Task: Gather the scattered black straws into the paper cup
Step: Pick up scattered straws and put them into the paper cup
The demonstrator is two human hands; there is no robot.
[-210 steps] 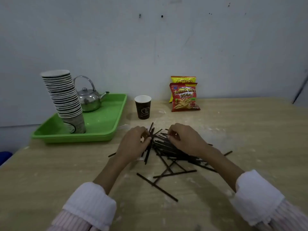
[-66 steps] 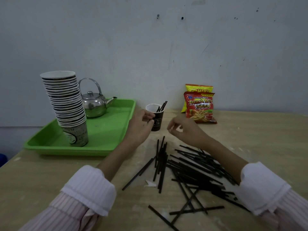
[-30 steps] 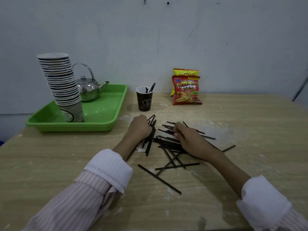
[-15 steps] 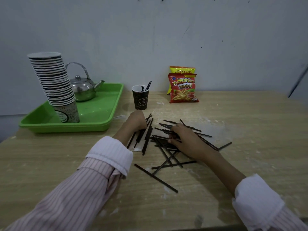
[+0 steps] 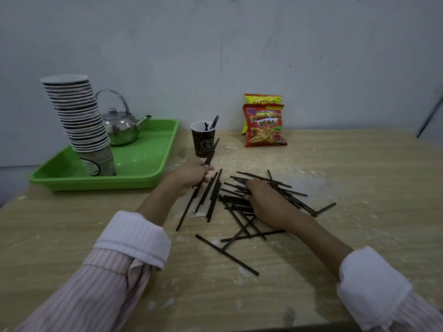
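Straws [image 5: 211,153] gripped in our left hand [image 5: 191,174], the nearer one, tilt up toward the paper cup [image 5: 203,142] just beyond it; our right hand [image 5: 266,202] lies on the scattered pile [image 5: 231,200], grip unclear.

Two hands at a heap of black straws on a wooden table [image 5: 359,168]

The left hand [image 5: 191,174] grips a few straws [image 5: 211,153] that tilt up, their tops right in front of the paper cup [image 5: 201,142]; some straws in the cup [image 5: 214,122] stick out of its top; the right hand [image 5: 263,202] lies on the heap of straws [image 5: 236,208], and it is hard to tell if it holds any; a green tray [image 5: 143,180] on the left has a tall stack of cups [image 5: 76,116] and a shiny kettle [image 5: 121,127] on it; two snack bags [image 5: 263,125] lean on the wall.
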